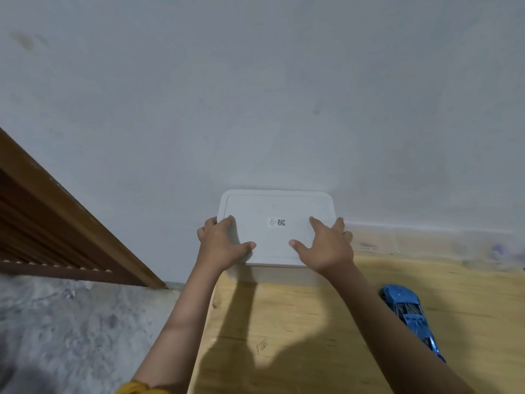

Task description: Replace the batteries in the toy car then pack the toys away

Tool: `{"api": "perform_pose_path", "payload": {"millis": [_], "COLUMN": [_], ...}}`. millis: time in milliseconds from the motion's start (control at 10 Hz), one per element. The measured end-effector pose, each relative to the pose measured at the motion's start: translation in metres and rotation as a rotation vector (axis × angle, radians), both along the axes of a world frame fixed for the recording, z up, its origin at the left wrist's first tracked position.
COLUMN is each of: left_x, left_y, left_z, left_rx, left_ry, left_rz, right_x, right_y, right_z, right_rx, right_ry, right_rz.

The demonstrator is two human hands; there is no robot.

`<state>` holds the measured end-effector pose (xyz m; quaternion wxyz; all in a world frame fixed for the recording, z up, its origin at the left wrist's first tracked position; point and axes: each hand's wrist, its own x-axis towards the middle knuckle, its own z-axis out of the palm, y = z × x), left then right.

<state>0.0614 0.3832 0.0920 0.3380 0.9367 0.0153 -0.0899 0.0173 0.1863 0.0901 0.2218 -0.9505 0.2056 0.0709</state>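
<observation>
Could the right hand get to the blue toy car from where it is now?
Probably yes. The right hand rests on the white box lid, and the blue toy car lies on the wooden board on that side, nothing between.
</observation>
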Motion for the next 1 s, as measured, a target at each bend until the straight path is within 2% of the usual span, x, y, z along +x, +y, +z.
{"api": "perform_pose_path", "payload": {"millis": [300, 500, 700, 1000], "left_x": [0.006, 0.005, 0.010, 0.012], "left_y": [0.004, 0.010, 0.011, -0.006], "left_z": [-0.004, -0.023, -0.029, -0.015], "left_rx": [-0.021, -0.025, 0.009, 0.227], "left_ry": [0.017, 0.050, 0.067, 0.111], "left_rz": [-0.055, -0.102, -0.116, -0.105], "right_x": [0.000, -0.011, -0.014, -0.011], "right_y": [0.001, 0.010, 0.014, 0.012], "right_z": [-0.009, -0.032, -0.044, -0.039], "right_rx": [-0.027, -0.134, -0.225, -0.135], "right_ry": [-0.052, -0.218, -0.254, -0.176], "right_rz": [-0.031, -0.024, -0.021, -0.039]}}
